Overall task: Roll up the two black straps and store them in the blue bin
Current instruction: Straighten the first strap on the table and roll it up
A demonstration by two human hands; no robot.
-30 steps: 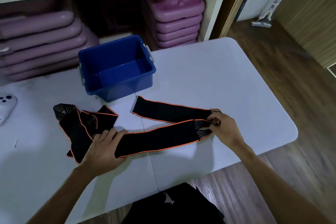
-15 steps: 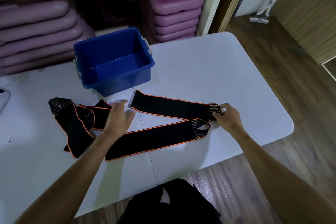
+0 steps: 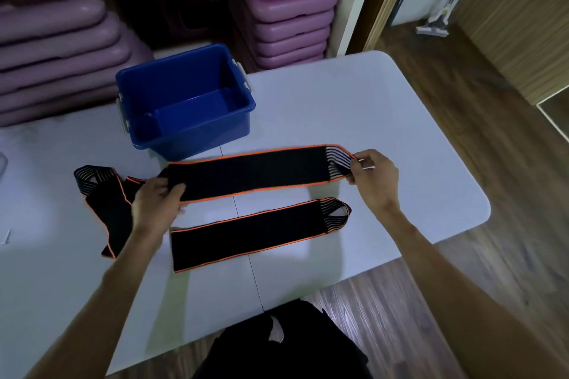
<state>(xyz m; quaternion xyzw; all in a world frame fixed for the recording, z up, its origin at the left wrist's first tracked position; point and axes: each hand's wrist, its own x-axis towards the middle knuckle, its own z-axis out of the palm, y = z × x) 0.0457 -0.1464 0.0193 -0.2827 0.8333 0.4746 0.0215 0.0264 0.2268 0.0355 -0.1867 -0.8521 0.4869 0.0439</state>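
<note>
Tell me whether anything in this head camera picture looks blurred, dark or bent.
Head view: the left hand is slightly motion-smeared; the shelf recess behind the blue bin sits in deep shadow; the white table edge bows from wide-angle distortion; the held strap stays fairly crisp.

A home storage or exercise room was suggested: purple aerobic step platforms point(image 3: 292, 6) were stacked in a white shelving unit point(image 3: 357, 3) behind a white folding tabletop point(image 3: 385, 120), wood-look flooring point(image 3: 492, 194) was laid, and a doorway was seen beyond.
</note>
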